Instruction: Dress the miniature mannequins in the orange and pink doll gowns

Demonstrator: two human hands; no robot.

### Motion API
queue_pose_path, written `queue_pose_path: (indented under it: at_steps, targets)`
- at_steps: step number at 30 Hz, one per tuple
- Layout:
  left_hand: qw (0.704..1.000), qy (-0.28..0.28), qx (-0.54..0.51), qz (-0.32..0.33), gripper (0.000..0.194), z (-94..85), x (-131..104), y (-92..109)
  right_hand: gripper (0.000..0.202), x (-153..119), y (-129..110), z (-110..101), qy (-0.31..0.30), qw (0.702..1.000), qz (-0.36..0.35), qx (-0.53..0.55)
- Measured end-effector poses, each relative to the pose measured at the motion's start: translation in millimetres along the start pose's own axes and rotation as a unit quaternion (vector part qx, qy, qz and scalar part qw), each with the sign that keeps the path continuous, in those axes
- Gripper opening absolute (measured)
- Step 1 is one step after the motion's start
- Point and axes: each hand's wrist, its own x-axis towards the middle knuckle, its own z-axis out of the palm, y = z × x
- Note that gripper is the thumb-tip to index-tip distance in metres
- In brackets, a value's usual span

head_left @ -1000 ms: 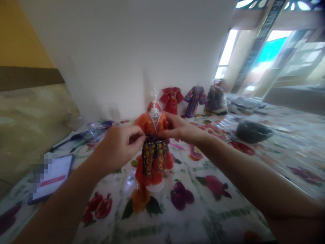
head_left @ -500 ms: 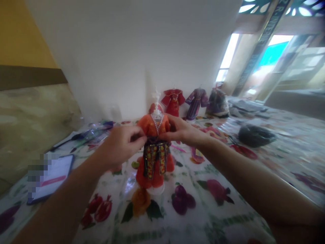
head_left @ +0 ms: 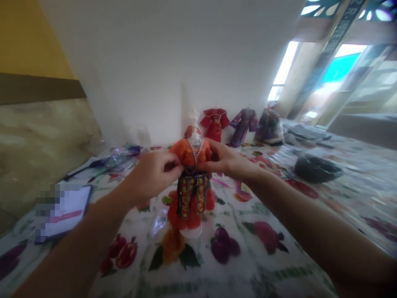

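A small orange costume (head_left: pixel 187 153) with a beaded V-shaped neckline stands upright on a white stand (head_left: pixel 191 231). A dark, sequined panel piece (head_left: pixel 192 192) hangs at its waist, over the orange-red lower part. My left hand (head_left: pixel 156 174) pinches the costume's edge at the waist on the left side, thumb and fingers together. On the other side my right hand (head_left: pixel 225 160) grips it at the waist, its thumb in front and its fingers partly hidden behind the sleeve.
Behind stand a red miniature dress (head_left: pixel 215 124), a purple one (head_left: pixel 244 124) and a dark wrapped one (head_left: pixel 269 126). A black plastic bundle (head_left: pixel 316 167) lies right, a tablet-like device (head_left: pixel 70 211) left. Clear plastic (head_left: pixel 120 159) lies back left.
The whole view has shifted slightly, so the things appear a little farther right. Both hands keep nearly the same hold on the costume.
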Motion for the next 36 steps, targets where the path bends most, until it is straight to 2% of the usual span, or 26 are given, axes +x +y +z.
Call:
queue_pose_path:
  at_steps: [9, 17, 23, 28, 32, 36]
  targets:
    - [0.999, 0.01, -0.041, 0.012, 0.023, 3.7, 5, -10, 0.036, -1, 7, -5, -0.02, 1.0, -0.012, 0.009]
    - [0.996, -0.022, -0.087, 0.022, 0.017, 4.4, 10, -13, 0.038, -1, 9, -5, -0.004, 1.0, 0.004, 0.022]
    - [1.0, -0.002, -0.004, 0.015, 0.018, -4.9, 4, -7, 0.043, -2, 11, -6, 0.024, 0.999, 0.022, 0.021]
    - [0.997, 0.046, 0.056, 0.035, 0.017, -16.9, -13, 9, 0.041, -4, 12, -7, 0.021, 0.999, 0.018, 0.02]
    - [0.992, 0.048, 0.105, 0.06, 0.017, -8.3, -19, 17, 0.04, -2, 11, -6, 0.01, 0.999, 0.01, 0.033]
    - [0.983, 0.029, 0.175, 0.041, 0.016, 6.5, -14, 21, 0.041, -1, 12, -5, -0.004, 0.999, -0.006, 0.034]
